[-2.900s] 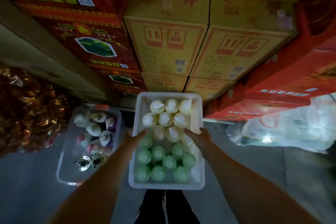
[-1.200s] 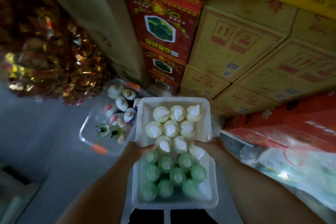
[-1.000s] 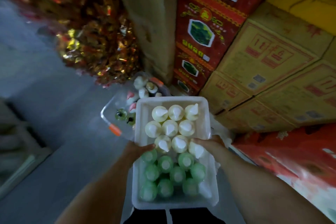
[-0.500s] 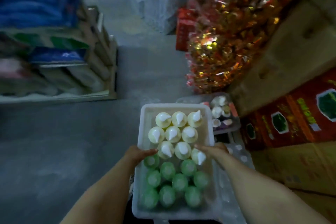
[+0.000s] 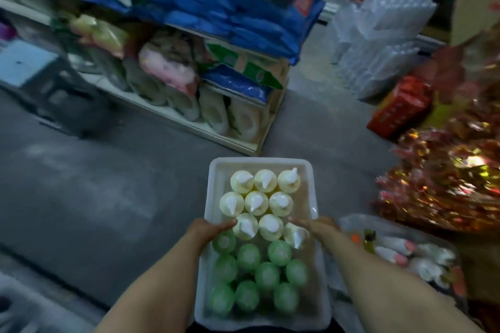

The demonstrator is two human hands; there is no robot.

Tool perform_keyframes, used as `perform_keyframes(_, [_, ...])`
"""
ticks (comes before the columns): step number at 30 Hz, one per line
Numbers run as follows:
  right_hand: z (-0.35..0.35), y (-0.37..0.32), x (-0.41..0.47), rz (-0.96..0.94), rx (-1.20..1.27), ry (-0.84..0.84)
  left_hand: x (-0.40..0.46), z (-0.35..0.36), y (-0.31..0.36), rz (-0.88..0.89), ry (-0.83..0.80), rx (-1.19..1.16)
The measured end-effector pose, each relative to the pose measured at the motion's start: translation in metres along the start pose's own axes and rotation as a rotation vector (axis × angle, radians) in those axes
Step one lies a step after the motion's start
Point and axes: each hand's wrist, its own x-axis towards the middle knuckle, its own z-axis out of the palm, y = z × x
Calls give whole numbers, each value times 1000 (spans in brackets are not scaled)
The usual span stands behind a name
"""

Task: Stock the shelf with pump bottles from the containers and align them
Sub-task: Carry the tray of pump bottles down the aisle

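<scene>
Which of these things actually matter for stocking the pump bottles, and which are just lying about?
Part of the job:
- white tray, gripped by left hand and right hand
- pale yellow pump bottles
- green bottles
- clear bin of mixed bottles

Just lying about:
- shelf of blue bags
- gold foil packets
- red boxes

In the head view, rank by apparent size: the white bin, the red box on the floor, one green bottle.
1. White bin
2. Red box, though it lies farther off, so it may be bigger than it looks
3. Green bottle
</scene>
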Motion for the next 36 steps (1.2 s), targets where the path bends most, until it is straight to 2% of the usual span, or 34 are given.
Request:
perform_keyframes(11, [153,-235,26,-198,-268,-173,41,-193,33,-46,177,-313])
perform_keyframes(19, [294,-398,58,-312,-459,-409,74,-328,51,-85,401,-528])
perform_keyframes(26, [425,-515,61,-374,-627,-405,104,-454,47,-151,477,-686])
perform_keyframes(32, [546,-600,48,-388,-739,-340,137,-589,36,-137,429,-708])
perform_keyframes(36, [627,-656,29,-408,-787,-345,146,-682,34,-128,475,-722])
